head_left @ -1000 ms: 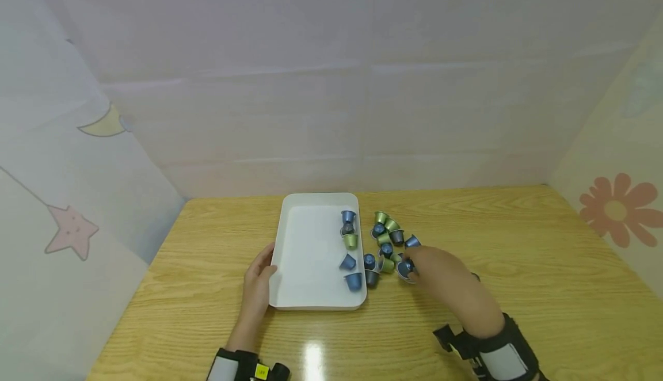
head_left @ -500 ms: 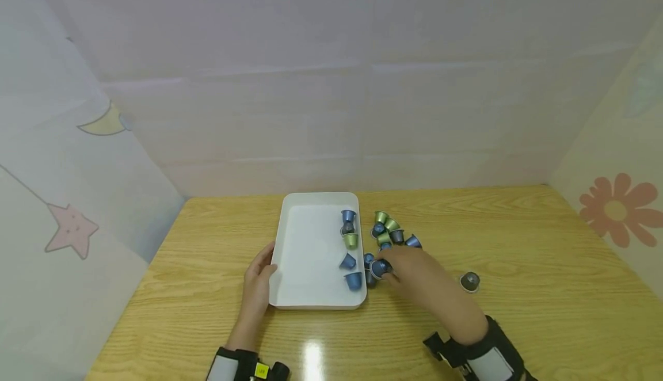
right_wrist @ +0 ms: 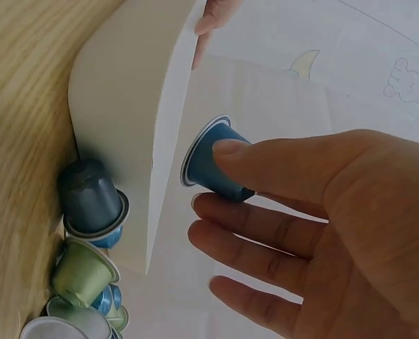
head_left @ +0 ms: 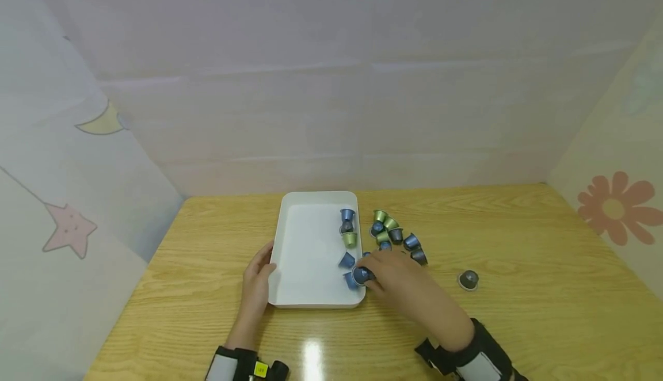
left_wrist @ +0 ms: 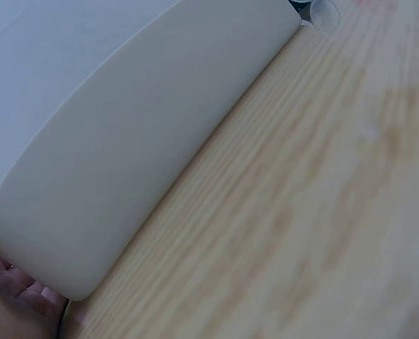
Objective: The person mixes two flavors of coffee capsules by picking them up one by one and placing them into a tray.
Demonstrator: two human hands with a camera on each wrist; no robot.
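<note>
The right hand (head_left: 395, 274) reached in from the near right, its forearm slanting across the bench (head_left: 523, 237). Its grip pinched a blue capsule (right_wrist: 210, 168) between thumb and index finger; in the right wrist view the other fingers were extended and spread apart. The pinched capsule hung tilted at the right side of the white tray (head_left: 305, 254), near the tray's near right corner. From above it overlapped one of the capsules inside, and contact between the two could not be told.

The left hand (head_left: 257, 282) held the tray's left side toward the near corner, thumb at the rim and fingers against the outer wall.

Inside, five capsules (head_left: 349, 239) lay along the right wall, and the tray's white floor spread from them to the left rim. A cluster of mixed capsules (head_left: 396, 235), green, blue and dark, lay just outside the right wall, partly hidden by the right hand. Farther right, a lone dark capsule (head_left: 468, 279) sat rim-down, well apart, with wood around it. The bench's far edge met the pale wall (head_left: 331, 110) just behind the tray; its wood ran wider to the right edge than to the left.
</note>
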